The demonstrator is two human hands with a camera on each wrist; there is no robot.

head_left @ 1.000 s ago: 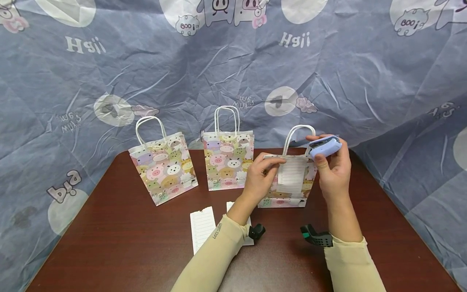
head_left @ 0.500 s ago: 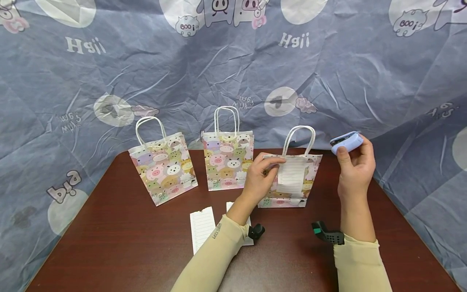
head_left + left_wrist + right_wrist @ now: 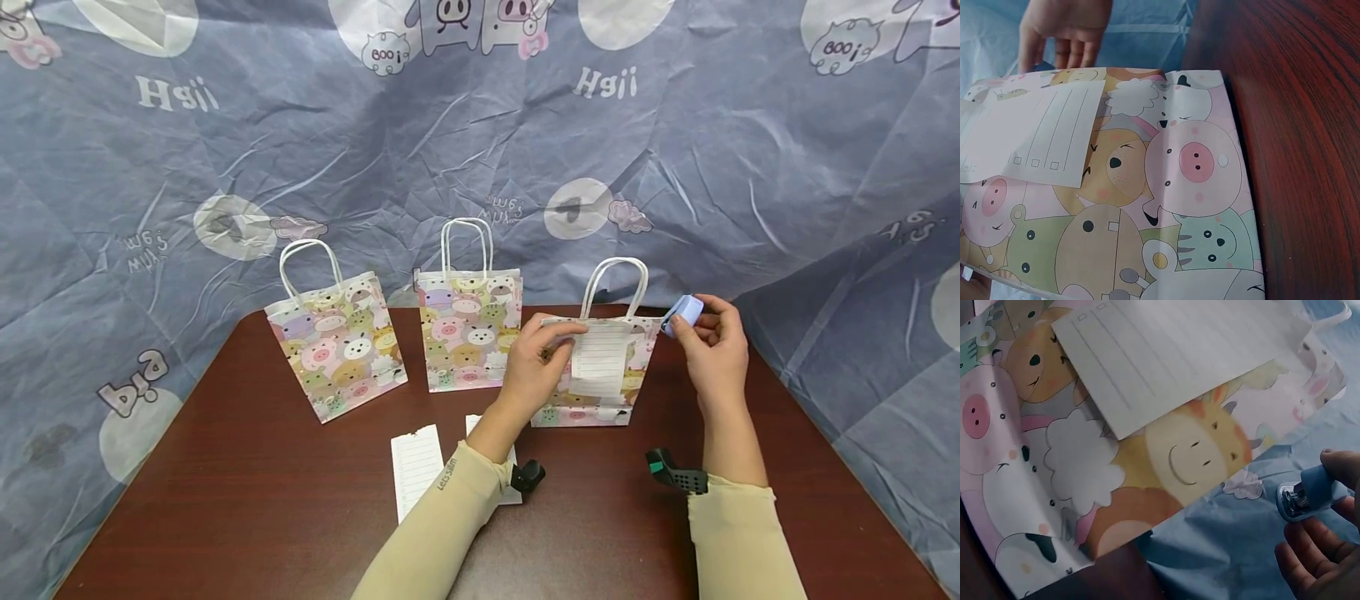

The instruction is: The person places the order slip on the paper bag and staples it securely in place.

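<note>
My left hand (image 3: 534,362) pinches the top edge of the right-hand paper bag (image 3: 639,358), thumb and forefinger over the corner of a lined white note sheet (image 3: 598,371) lying on its front. The bag is printed with cartoon animals and has white twisted handles. In my right hand (image 3: 722,350) is a small light-blue stapler (image 3: 686,313), gripped between thumb and fingers just right of the bag's upper corner. The right wrist view shows the stapler (image 3: 1304,494) beside the bag's edge, apart from the note sheet (image 3: 1179,356). The left fingertips behind the bag are hidden.
Two matching bags stand farther left: one upright bag (image 3: 470,333) in the middle and one angled bag (image 3: 337,346) at the left. Two more lined sheets lie in front, a left sheet (image 3: 417,468) and another sheet (image 3: 512,492) partly under the left forearm. A blue-grey printed cloth (image 3: 480,150) hangs behind the brown table (image 3: 225,517).
My right hand moved away from the bag's top to the right with the stapler, then came back slightly left and turned the stapler. The left hand, note sheet and bags stay in place.
</note>
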